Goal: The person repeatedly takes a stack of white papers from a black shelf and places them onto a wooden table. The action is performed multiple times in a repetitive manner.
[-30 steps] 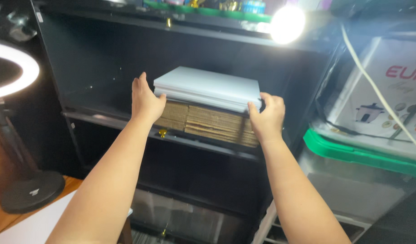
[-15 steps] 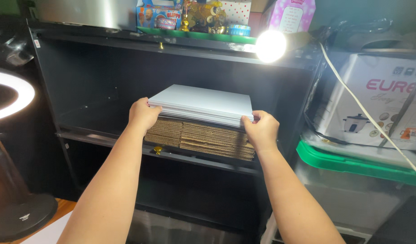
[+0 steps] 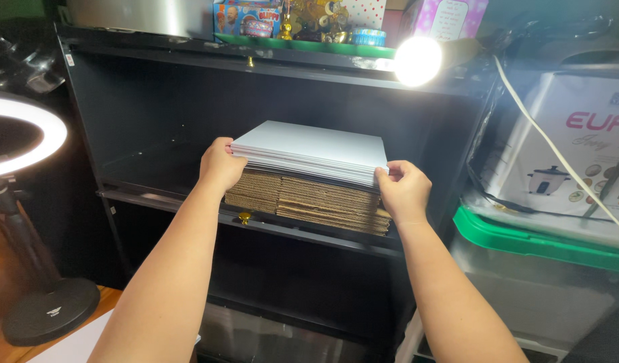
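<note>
Black cabinet (image 3: pixel 121 101) fills most of the view; everything below placed rel. to it. Right of cabinet: clear storage bin w/ green lid (image 3: pixel 524 235), and on top of that a white appliance box (image 3: pixel 565 154) w/ a white cord (image 3: pixel 545 134) running diagonally across it. Left of cabinet: lit ring light (image 3: pixel 27 134) on a black stand w/ round base (image 3: pixel 50 312). On cabinet's top: green tray (image 3: pixel 309 47) w/ colourful small items, plus a bright round lamp (image 3: pixel 417 60) at the top right corner.

Inside cabinet, on middle shelf (image 3: pixel 289 228), right half: stack of brown corrugated cardboard sheets (image 3: pixel 309 202) lying flat. Directly on it, a stack of white boards (image 3: pixel 316 151), front edge facing out, top sheet tilted slightly up at back.

Left hand (image 3: pixel 218 165) grips white stack's front left corner, fingers curled over the edge, thumb side on top. Right hand (image 3: pixel 405 191) clenched on front right corner, fingertips pinching the white sheets' edge. Both forearms reach in from below. Small brass knob (image 3: pixel 244 218) on shelf's front lip, just under the cardboard's left end.
</note>
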